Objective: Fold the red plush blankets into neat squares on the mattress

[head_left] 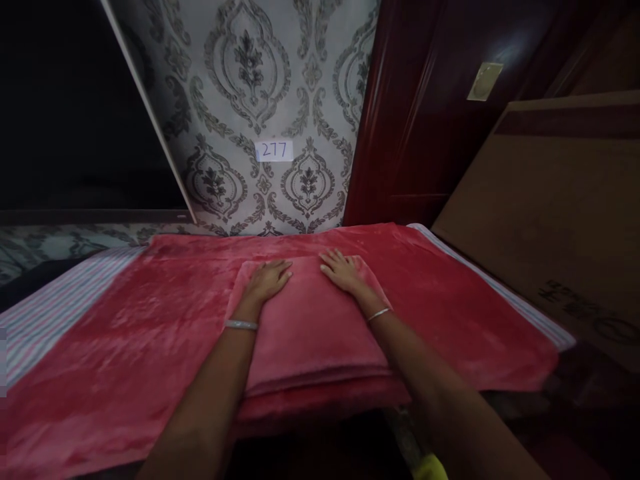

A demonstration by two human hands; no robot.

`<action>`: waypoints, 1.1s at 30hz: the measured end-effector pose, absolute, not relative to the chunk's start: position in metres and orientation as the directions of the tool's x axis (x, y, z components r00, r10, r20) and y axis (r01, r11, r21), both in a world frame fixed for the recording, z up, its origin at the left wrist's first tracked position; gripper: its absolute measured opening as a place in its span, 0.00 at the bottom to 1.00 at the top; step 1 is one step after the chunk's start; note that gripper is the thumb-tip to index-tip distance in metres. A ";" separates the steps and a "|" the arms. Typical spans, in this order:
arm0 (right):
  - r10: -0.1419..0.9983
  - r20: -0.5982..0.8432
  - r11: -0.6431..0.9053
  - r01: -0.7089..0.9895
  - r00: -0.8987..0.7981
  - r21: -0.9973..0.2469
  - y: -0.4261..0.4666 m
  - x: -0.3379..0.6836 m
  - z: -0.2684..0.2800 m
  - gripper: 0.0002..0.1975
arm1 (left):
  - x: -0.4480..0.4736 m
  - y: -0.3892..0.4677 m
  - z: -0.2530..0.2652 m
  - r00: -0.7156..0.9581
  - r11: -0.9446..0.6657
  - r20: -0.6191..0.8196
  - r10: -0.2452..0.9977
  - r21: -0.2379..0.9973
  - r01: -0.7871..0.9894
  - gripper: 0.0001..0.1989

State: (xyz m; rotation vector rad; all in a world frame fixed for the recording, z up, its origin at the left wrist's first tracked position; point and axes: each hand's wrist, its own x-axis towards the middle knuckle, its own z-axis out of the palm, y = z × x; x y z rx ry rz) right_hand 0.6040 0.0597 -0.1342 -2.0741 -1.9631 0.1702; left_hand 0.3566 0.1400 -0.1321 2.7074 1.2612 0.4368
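"Texture, nearest first?"
"Plush pink cloth (315, 340), folded into a rectangle, on a velvety red blanket (440, 320)"
"Grip?"
"Left hand (269, 280) and right hand (345, 272) flat, spread, clasping nothing; the cloth lies beneath them, patterned wallpaper (250, 60) beyond"

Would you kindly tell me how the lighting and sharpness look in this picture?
Head view: dim overall, the television screen nearly black, with soft glare on the glossy wood panel; also in the head view, the cardboard box has smeared printing, while the left hand and right hand on the folded pink blanket look fairly clear.
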 end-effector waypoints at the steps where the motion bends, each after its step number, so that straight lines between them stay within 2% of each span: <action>1: 0.996 0.090 0.021 0.958 0.005 -0.285 0.058 0.601 -0.133 0.28 | 0.357 0.141 -0.133 0.625 -0.650 0.182 0.759 0.238 0.721 0.25; 6: 0.971 0.032 0.236 0.917 -0.238 -0.323 0.032 0.590 -0.130 0.29 | 0.357 0.145 -0.132 0.632 -0.648 0.147 0.761 0.224 0.728 0.25; 11: 0.862 0.050 0.483 0.785 -0.505 -0.387 -0.037 0.576 -0.138 0.30 | 0.358 0.145 -0.132 0.626 -0.641 0.144 0.767 0.218 0.736 0.25; 18: 0.767 0.011 0.537 0.632 -0.642 -0.559 -0.122 0.566 -0.128 0.28 | 0.361 0.142 -0.132 0.610 -0.636 0.181 0.771 0.186 0.749 0.25; 20: 0.785 0.062 0.517 0.596 -0.617 -0.615 -0.121 0.572 -0.120 0.26 | 0.362 0.140 -0.130 0.600 -0.631 0.203 0.774 0.173 0.756 0.25; 22: 0.860 0.133 0.464 0.644 -0.493 -0.608 -0.110 0.582 -0.115 0.27 | 0.362 0.139 -0.125 0.557 -0.591 0.211 0.803 0.165 0.790 0.24; 25: 0.958 0.170 0.286 0.831 -0.232 -0.478 -0.084 0.599 -0.118 0.28 | 0.356 0.133 -0.115 0.457 -0.473 0.143 0.878 0.109 0.874 0.25; 27: 0.980 0.153 0.173 0.917 -0.125 -0.360 -0.071 0.607 -0.126 0.30 | 0.348 0.124 -0.109 0.425 -0.431 0.088 0.901 0.055 0.901 0.27; 30: 0.990 0.109 0.118 0.963 -0.093 -0.244 -0.066 0.612 -0.145 0.31 | 0.331 0.097 -0.110 0.489 -0.491 0.066 0.870 0.018 0.871 0.34; 33: 0.990 0.094 0.128 0.968 -0.110 -0.215 -0.072 0.612 -0.161 0.30 | 0.316 0.067 -0.124 0.580 -0.581 0.044 0.813 0.017 0.814 0.35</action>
